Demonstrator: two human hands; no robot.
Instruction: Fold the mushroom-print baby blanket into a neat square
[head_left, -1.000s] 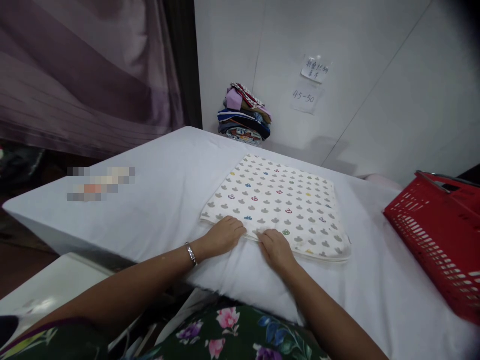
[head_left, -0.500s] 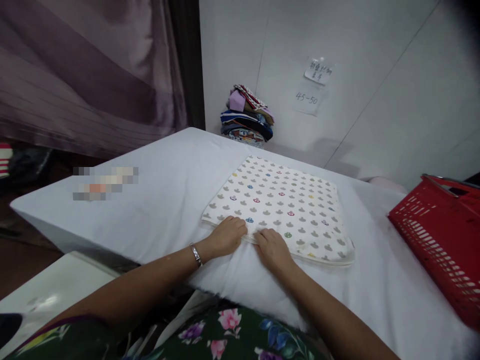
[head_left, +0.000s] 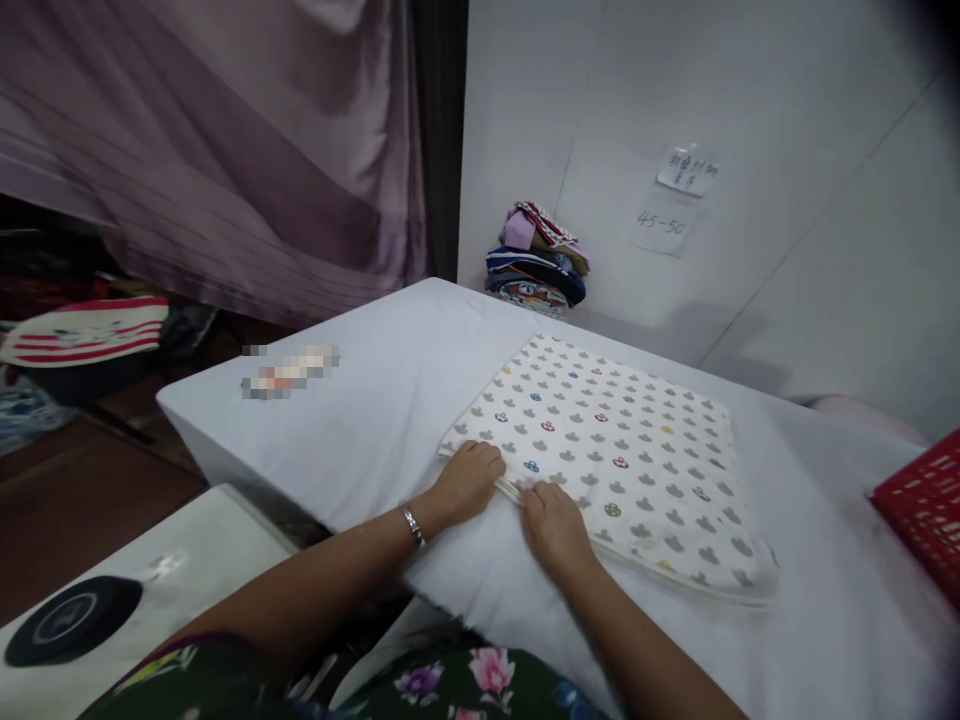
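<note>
Both hands (head_left: 466, 482) (head_left: 559, 530) — on patterned cloth (head_left: 581, 425)

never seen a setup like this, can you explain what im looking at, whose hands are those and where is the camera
There's no robot here: these are a person's bare hands, seen by one camera worn on that person's head, looking forward and down. The left hand, with a bracelet at its wrist, and the right hand are both at the near edge of a patterned cloth. The thumbs are hidden, so I can't tell how firmly they hold it. The cloth lies flat on a white table. Further left is a blurred-out thing; at the right edge of the picture, a red basket.
</note>
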